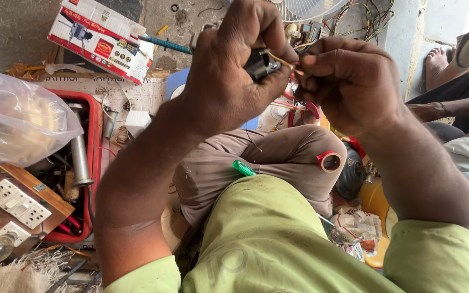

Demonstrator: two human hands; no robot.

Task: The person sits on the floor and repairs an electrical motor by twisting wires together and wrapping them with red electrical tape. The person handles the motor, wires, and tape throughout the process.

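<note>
Grey concrete floor [6, 27] under red-and-white carton [101, 38], red toolbox [94, 157], switchboard [17, 203].

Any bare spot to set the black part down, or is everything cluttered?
Bare concrete floor left of the red-and-white box, and the lap between green screwdriver and red tape roll. Crowded: red tray, wiring. Left hand holds the black part.

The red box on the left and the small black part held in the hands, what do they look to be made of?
The red box looks like moulded plastic: its rim is glossy and rounded. The small black part, pinched in the left hand beside the right hand, seems hard plastic with a dull sheen, though mostly hidden.
</note>
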